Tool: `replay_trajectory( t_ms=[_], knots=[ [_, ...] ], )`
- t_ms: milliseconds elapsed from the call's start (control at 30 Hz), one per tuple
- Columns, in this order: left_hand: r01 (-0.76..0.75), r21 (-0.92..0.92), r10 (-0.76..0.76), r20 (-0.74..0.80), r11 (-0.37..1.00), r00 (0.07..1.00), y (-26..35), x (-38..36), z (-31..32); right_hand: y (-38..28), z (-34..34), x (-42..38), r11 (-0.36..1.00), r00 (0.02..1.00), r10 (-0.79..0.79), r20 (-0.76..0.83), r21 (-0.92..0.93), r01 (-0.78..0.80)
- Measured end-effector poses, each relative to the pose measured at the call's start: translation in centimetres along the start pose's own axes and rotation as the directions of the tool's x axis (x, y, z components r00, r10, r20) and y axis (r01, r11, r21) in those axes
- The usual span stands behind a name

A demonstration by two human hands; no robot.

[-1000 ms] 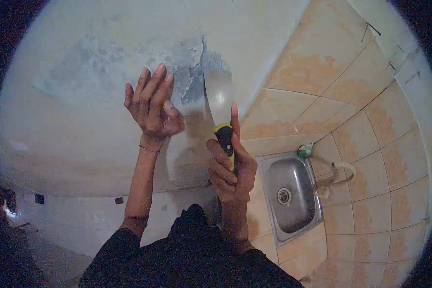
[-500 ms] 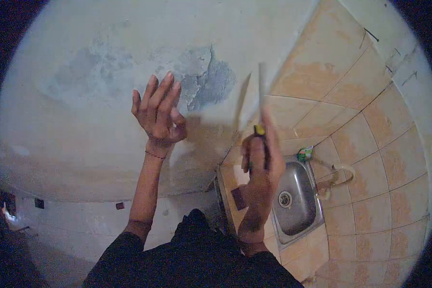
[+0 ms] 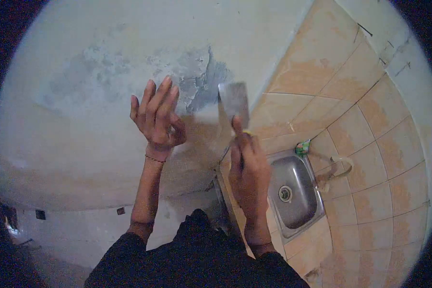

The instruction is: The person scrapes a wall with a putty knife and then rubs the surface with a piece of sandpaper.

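Note:
My right hand (image 3: 249,165) is wrapped round the handle of a putty knife (image 3: 234,103), its index finger stretched along the base of the wide metal blade. The blade points up, its flat face toward me, near the right end of a grey, peeling patch (image 3: 197,72) on the pale wall (image 3: 72,153). To the left, my left hand (image 3: 161,115) is raised before the wall below the patch, fingers spread and holding nothing. Whether its fingertips touch the wall I cannot tell.
A steel sink (image 3: 297,192) is set in a tiled counter (image 3: 305,242) at the lower right, with a curved pale tap (image 3: 343,168) and a green packet (image 3: 302,148) beside it. Orange-marked tiles (image 3: 365,168) cover the right wall.
My right hand has moved left with the putty knife and turned it, so the blade shows its broad face instead of its thin edge. My left hand has hardly moved.

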State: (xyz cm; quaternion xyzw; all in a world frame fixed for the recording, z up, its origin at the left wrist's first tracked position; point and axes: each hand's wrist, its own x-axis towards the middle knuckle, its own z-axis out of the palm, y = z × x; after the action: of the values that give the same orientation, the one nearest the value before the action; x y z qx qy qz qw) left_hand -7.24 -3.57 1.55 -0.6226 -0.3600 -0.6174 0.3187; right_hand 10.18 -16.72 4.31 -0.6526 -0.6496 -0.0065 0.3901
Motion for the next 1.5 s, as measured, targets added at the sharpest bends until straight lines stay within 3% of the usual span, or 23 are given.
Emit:
replay_trajectory(
  t_ms=[100,200,233,300,367,400,500,633,800,900,1100,1367,1500],
  knots=[
    [-0.028,-0.031,0.027,-0.018,0.999,0.999,-0.3,-0.3,0.3,0.8,0.0,-3.6,0.991,0.95,0.119,0.289,-0.096,-0.095],
    [-0.037,-0.026,0.037,-0.013,0.999,0.999,-0.3,-0.3,0.2,3.8,0.4,-5.1,0.984,0.862,0.042,0.504,0.129,-0.124],
    [-0.037,-0.022,0.037,-0.008,0.999,0.999,-0.2,-0.2,0.2,4.0,0.5,-5.0,0.928,0.853,0.089,0.514,0.268,-0.258],
    [-0.036,-0.015,0.036,0.002,0.999,0.999,-0.1,-0.1,0.0,4.1,0.6,-3.9,0.707,0.817,0.171,0.551,0.509,-0.491],
    [-0.025,-0.028,0.024,-0.028,0.999,0.999,-0.1,-0.2,0.2,3.6,0.5,-2.4,0.249,0.816,0.138,0.562,0.778,-0.577],
    [-0.018,-0.034,0.016,-0.042,0.999,0.999,0.0,-0.3,0.3,3.5,0.5,-1.8,-0.017,0.819,0.119,0.562,0.826,-0.564],
    [0.013,0.006,-0.012,-0.09,1.0,0.996,0.1,-0.6,0.9,5.6,2.9,-1.2,-0.406,0.837,-0.207,0.506,0.734,-0.544],
    [-0.016,0.003,0.016,-0.081,1.0,0.997,0.0,-0.6,0.8,5.0,5.7,-1.6,-0.682,0.875,-0.24,0.42,0.569,-0.46],
    [-0.023,0.024,0.023,-0.024,0.999,0.999,0.0,-0.6,0.7,4.4,6.4,-2.0,-0.865,0.855,-0.315,0.413,0.246,-0.437],
    [-0.016,0.02,0.017,-0.072,1.0,0.997,0.6,-0.1,1.2,5.4,8.3,-2.7,-0.858,0.771,-0.445,0.456,0.028,-0.512],
    [-0.021,0.045,0.024,-0.064,0.999,0.998,0.8,-0.2,1.8,5.2,8.3,-2.1,-0.853,0.789,-0.521,0.327,-0.223,-0.471],
    [-0.032,0.053,0.035,-0.047,0.998,0.998,0.4,-0.6,2.2,5.3,7.8,-2.2,-0.88,0.806,-0.474,0.354,-0.154,-0.45],
    [-0.023,0.034,0.025,-0.053,0.999,0.998,0.4,-0.8,2.3,4.7,6.0,-1.8,-0.884,0.781,-0.437,0.446,-0.054,-0.464]
  ],
)
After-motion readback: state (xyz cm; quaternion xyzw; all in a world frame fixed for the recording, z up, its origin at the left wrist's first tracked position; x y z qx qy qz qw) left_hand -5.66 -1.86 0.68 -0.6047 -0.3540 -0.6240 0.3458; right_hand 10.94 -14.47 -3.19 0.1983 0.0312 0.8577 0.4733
